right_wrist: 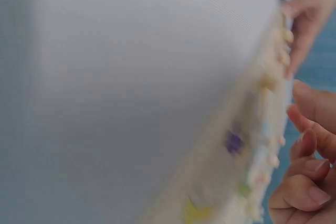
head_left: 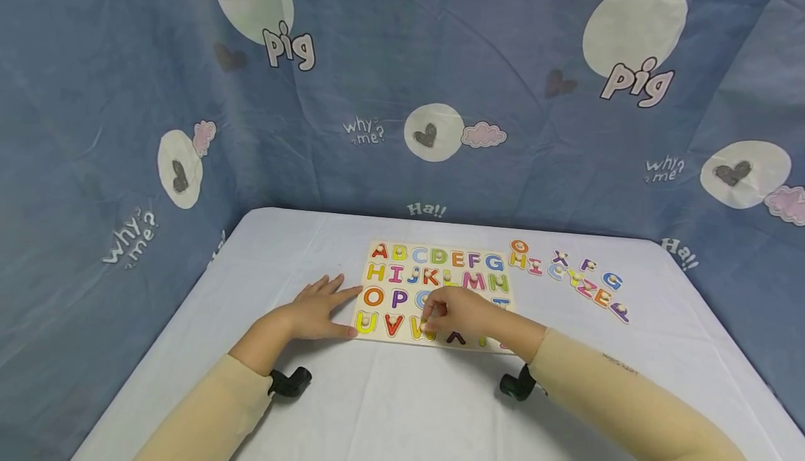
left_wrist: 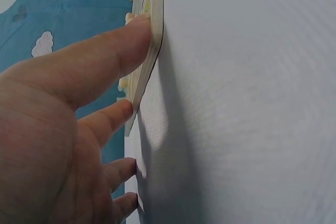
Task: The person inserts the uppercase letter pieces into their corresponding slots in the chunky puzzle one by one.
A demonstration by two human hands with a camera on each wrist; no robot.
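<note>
A wooden alphabet board [head_left: 361, 335] with coloured letter pieces and small knobs lies on the white table. My left hand [head_left: 314, 311] is spread at its left side, with the thumb and a fingertip touching the board's edge [left_wrist: 144, 80]. Over the bottom row is my right hand [head_left: 462, 311], its thumb and index fingertips close to the yellow W [head_left: 416, 328]. Seen from the right wrist, the right hand [right_wrist: 310, 166] has loosely bent fingers and no piece visible between the fingertips. It covers several letters in the lower rows.
Loose letter pieces lie right of the board, among them an orange O [head_left: 519, 246], a blue G [head_left: 612, 280], a purple X [head_left: 560, 258] and an orange E [head_left: 602, 298]. A blue printed curtain [head_left: 352, 181] hangs behind the table [head_left: 402, 405].
</note>
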